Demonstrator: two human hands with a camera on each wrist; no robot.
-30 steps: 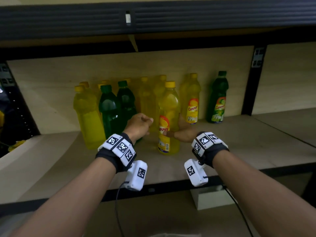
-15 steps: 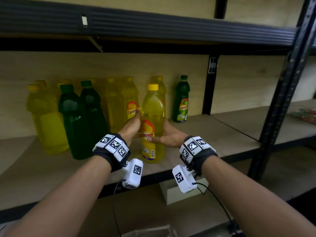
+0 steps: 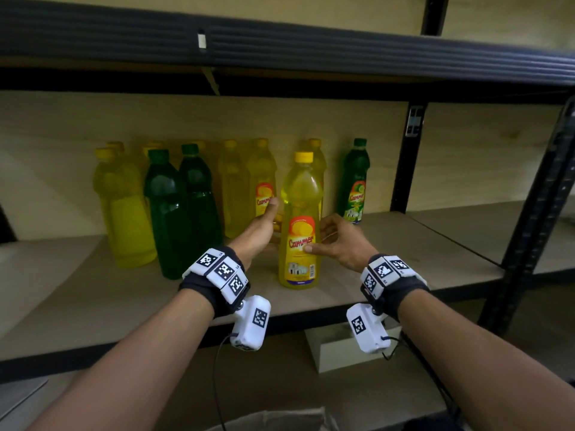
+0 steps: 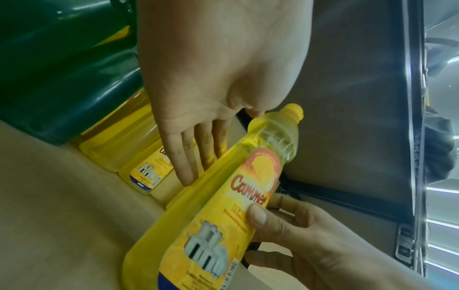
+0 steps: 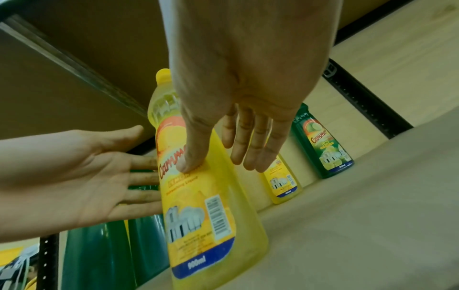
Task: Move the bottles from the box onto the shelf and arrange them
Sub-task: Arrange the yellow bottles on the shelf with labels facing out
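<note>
Wooden shelf board carries the yellow Cammer dish-liquid bottle, now turned label-out and upright between both palms. Left hand has flattened, fingers straight beside it; right hand has only its thumb on the label, other fingers spread behind. Placement looks nearly finished.

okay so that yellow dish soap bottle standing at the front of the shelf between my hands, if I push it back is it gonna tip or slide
The yellow bottle is tall on a narrow base, so a push up high would probably tip it; push low. It looks full nearly to the cap, so likely heavy, and may drag on the wooden shelf. Its glossy plastic could be slippery under your right hand.
</note>
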